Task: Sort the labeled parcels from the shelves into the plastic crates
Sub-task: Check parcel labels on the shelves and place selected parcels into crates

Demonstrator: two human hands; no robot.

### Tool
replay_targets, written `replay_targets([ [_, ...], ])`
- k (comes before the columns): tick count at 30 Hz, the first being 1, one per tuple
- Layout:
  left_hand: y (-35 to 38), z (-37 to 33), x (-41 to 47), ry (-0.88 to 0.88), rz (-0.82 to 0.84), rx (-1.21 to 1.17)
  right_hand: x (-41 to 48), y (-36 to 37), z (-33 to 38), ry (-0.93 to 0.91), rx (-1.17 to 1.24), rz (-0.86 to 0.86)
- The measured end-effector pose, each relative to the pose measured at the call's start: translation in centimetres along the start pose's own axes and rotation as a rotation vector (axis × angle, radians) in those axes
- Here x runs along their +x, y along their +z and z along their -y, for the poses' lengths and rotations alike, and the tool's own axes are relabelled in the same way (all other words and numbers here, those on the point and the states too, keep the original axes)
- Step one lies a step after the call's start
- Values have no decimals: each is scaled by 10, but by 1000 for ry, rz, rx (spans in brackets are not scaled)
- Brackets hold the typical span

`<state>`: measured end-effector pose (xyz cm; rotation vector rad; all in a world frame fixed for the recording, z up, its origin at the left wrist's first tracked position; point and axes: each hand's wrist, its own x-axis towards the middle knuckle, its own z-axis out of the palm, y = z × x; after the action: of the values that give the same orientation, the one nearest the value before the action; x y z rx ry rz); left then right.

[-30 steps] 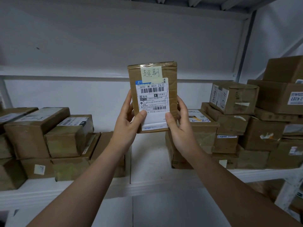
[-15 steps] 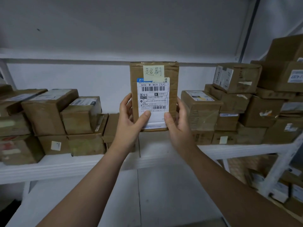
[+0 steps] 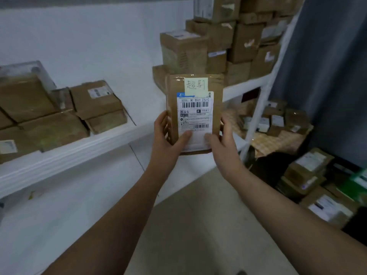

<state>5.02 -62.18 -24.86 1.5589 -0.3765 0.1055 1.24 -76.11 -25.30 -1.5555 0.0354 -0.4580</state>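
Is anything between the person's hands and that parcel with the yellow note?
Nothing visible: the left hand and right hand both hold the parcel by its lower sides, clear of the shelf. No crate shows plainly, so the way there cannot be judged.

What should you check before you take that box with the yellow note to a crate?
1. Grip: left hand and right hand hold the parcel by its lower sides: ok.
2. The shipping label faces you, barcode readable: ok.
3. The yellow note is stuck at the top: ok.
4. Parcel lifted off the white shelf: ok.
5. Right crate in sight: cannot tell; only a green edge shows far right.
6. Way on the right free: not ok, piled parcels sit low there.
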Motion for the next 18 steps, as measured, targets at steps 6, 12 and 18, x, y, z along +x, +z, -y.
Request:
replay_targets([
  [6, 73, 38, -53, -157, 226, -21, -74, -76, -34, 200, -37, -241],
  [12, 157, 55, -105, -236, 461, 12, -148, -164, -48, 357, -53, -414],
  [18, 267, 45, -170, -316, 610, -49, -219, -271, -34, 435, -56, -579],
])
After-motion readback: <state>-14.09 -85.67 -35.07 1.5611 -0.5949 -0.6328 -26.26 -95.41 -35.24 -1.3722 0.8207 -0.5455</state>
